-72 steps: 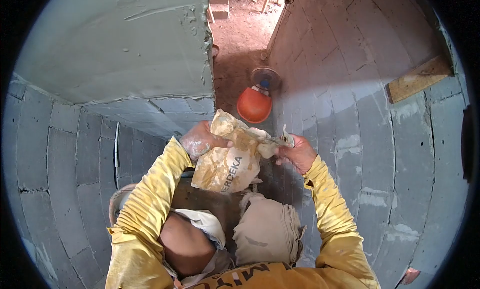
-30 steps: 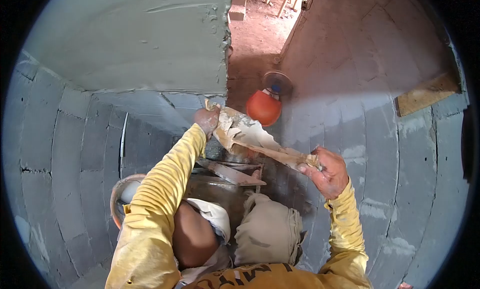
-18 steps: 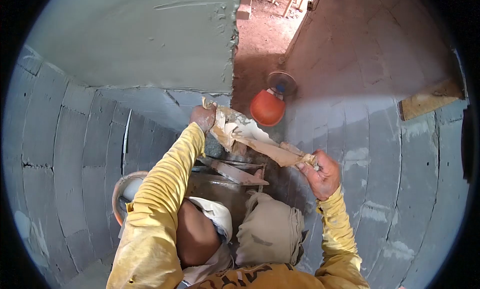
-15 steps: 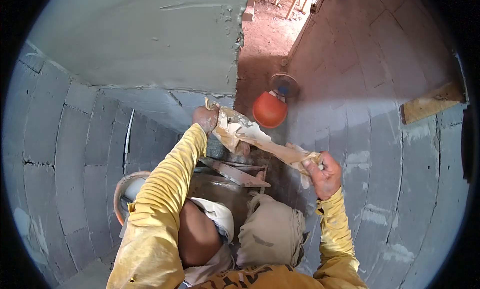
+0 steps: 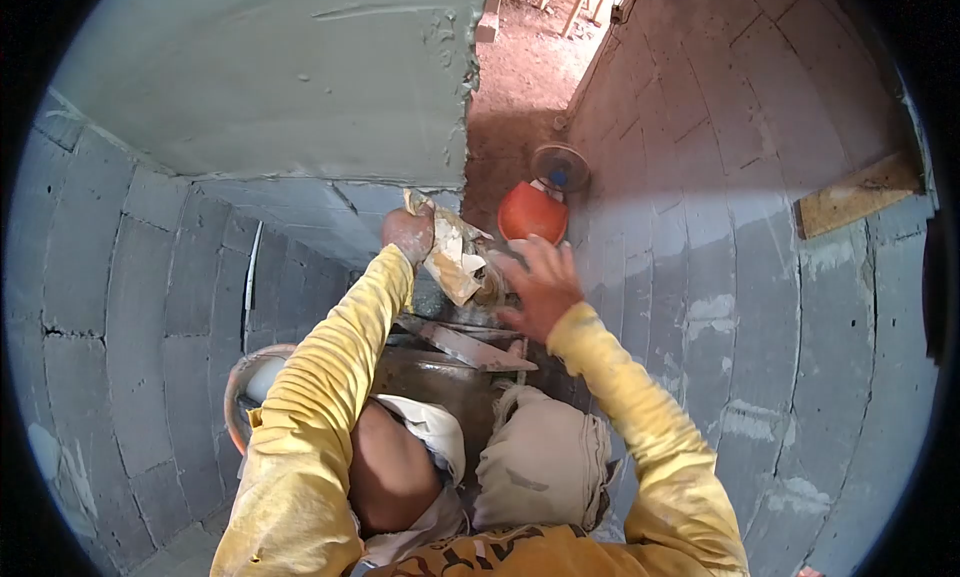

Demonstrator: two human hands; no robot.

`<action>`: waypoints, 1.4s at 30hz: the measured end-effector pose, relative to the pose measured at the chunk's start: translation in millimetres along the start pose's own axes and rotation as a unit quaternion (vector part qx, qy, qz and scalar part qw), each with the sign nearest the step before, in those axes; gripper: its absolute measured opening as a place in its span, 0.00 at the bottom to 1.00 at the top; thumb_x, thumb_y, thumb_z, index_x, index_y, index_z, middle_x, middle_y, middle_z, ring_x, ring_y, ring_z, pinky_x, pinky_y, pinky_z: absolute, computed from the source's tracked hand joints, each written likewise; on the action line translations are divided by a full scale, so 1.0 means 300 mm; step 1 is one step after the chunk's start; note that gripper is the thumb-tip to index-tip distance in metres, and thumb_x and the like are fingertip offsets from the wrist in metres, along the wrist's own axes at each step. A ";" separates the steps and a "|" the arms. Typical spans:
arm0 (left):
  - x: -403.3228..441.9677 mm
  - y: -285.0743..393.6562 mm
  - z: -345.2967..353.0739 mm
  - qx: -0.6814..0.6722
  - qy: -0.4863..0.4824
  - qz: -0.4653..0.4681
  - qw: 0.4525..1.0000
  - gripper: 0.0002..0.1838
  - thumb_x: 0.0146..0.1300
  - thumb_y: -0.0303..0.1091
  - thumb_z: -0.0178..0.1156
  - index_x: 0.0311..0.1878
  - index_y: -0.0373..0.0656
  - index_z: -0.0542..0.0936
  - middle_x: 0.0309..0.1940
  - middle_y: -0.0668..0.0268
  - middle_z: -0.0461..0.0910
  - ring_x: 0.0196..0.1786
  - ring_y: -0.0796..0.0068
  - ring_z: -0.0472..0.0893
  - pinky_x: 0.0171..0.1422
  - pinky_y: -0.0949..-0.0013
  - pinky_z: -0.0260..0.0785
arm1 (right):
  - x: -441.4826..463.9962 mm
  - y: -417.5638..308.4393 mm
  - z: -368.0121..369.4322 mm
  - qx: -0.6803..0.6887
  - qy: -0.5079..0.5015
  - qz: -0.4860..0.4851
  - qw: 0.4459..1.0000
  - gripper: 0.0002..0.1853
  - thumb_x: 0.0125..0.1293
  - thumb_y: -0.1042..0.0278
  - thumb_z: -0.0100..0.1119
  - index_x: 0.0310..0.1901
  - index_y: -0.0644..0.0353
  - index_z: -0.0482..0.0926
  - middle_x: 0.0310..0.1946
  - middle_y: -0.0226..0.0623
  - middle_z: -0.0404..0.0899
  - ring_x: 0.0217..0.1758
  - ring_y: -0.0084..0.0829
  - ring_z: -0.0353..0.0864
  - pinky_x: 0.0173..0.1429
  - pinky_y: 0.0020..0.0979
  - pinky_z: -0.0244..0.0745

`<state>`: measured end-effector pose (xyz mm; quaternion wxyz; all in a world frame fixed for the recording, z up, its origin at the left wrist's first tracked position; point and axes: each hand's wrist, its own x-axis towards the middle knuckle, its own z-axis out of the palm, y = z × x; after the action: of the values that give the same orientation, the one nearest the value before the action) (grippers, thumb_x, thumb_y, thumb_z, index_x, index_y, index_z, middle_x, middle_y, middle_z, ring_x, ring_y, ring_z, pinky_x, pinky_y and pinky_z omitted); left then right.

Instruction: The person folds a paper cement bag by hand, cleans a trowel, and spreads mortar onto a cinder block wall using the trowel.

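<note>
My left hand is closed around the upper end of a torn, stained strip, whitish and tan, which looks like paper or thin plastic sacking. The strip hangs crumpled from that fist, below the edge of the plastered wall. Just to its right, my right hand is open with its fingers spread and holds nothing. Whether its fingertips touch the strip I cannot tell. Under both hands lie flat, plaster-smeared boards or tools above a dark container.
Wet grey plaster covers the upper left wall. An orange bowl-like container and a clear round container sit beyond my right hand. A bucket stands left of my knee. A wooden piece juts from the right block wall.
My right hand has let go of the strip's far end and moved left, its fingers now spread. The strip, stretched between both hands before, now hangs from my left hand.
</note>
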<state>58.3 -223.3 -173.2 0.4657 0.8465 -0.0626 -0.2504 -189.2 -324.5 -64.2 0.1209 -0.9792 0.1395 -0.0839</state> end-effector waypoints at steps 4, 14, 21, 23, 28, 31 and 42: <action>-0.019 0.009 -0.056 0.036 -0.022 -0.022 0.999 0.29 0.65 0.52 0.63 0.45 0.27 0.84 0.41 0.36 0.84 0.50 0.39 0.85 0.56 0.53 0.75 | 0.095 0.012 0.081 0.054 -0.059 -0.163 0.983 0.27 0.52 0.53 0.75 0.53 0.51 0.79 0.60 0.41 0.71 0.69 0.48 0.66 0.74 0.59 0.56; 0.024 -0.078 -0.112 0.011 -0.022 0.045 0.999 0.25 0.68 0.50 0.60 0.46 0.33 0.85 0.40 0.43 0.86 0.47 0.44 0.85 0.55 0.55 0.75 | 0.082 -0.027 0.098 0.079 0.059 -0.241 0.966 0.11 0.62 0.57 0.65 0.28 0.51 0.76 0.25 0.31 0.70 0.37 0.36 0.73 0.51 0.43 0.66; -0.065 0.057 -0.116 -0.021 -0.046 0.062 0.997 0.23 0.68 0.48 0.62 0.43 0.31 0.84 0.38 0.45 0.86 0.44 0.48 0.86 0.52 0.56 0.75 | 0.069 0.002 0.080 0.121 0.097 -0.201 0.967 0.12 0.66 0.58 0.62 0.27 0.51 0.77 0.23 0.32 0.74 0.30 0.40 0.76 0.47 0.43 0.69; -0.010 -0.019 -0.093 -0.063 -0.065 0.071 0.993 0.23 0.68 0.48 0.62 0.42 0.31 0.84 0.36 0.46 0.86 0.42 0.50 0.86 0.51 0.55 0.75 | 0.054 0.029 0.088 0.234 0.068 -0.130 0.961 0.14 0.70 0.58 0.60 0.27 0.53 0.76 0.21 0.30 0.73 0.28 0.36 0.75 0.40 0.38 0.70; 0.186 -0.324 -0.352 -0.025 0.035 0.003 0.999 0.26 0.72 0.51 0.61 0.41 0.28 0.84 0.36 0.49 0.87 0.38 0.56 0.87 0.46 0.58 0.79 | -0.076 0.220 -0.073 0.441 0.155 0.200 0.861 0.10 0.76 0.65 0.56 0.39 0.61 0.82 0.33 0.28 0.82 0.35 0.20 0.78 0.40 0.32 0.77; 0.055 -0.249 -0.394 -0.019 -0.030 0.054 0.998 0.23 0.72 0.48 0.62 0.38 0.31 0.84 0.31 0.58 0.86 0.33 0.69 0.81 0.41 0.62 0.75 | -0.206 0.531 -0.107 0.255 0.105 0.305 0.912 0.14 0.72 0.57 0.61 0.40 0.63 0.81 0.32 0.38 0.84 0.34 0.28 0.81 0.40 0.38 0.76; -0.143 0.049 -0.296 -0.253 -0.223 -0.006 0.941 0.25 0.73 0.52 0.61 0.55 0.37 0.80 0.44 0.65 0.85 0.43 0.74 0.85 0.50 0.68 0.80 | -0.296 0.351 0.268 0.381 -0.199 0.297 0.853 0.34 0.68 0.45 0.65 0.66 0.62 0.73 0.57 0.45 0.82 0.61 0.37 0.80 0.64 0.37 0.75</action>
<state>66.0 -149.8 -106.3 0.6371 0.6235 -0.0939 -0.4434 -283.9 -379.4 -180.1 0.5289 -0.7641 0.3539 0.1060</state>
